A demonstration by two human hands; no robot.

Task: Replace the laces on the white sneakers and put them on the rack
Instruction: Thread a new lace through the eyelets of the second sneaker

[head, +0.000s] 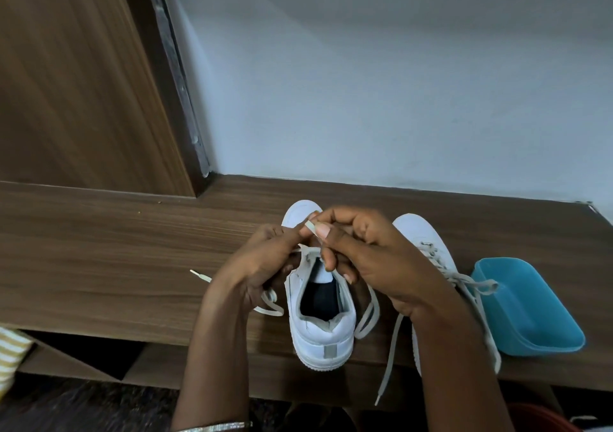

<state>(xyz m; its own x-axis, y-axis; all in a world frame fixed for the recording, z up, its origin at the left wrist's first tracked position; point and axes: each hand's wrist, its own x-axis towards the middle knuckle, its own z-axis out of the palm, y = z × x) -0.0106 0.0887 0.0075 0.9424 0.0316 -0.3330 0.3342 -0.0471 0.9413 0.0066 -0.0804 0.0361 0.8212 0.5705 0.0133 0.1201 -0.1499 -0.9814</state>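
White low-top sneaker [323, 332] looks half-laced — right hand [374, 259] fingers [323, 231] pinch its flat grey lace [311, 227], left hand [265, 266] grips it too; racking undone.

On wood-grain surface [116, 249]: white sneaker [321, 332] under left hand [265, 266] and right hand [374, 256], second sneaker [419, 232] then blue tub [517, 305] rightward, lace tip [200, 276] leftward.
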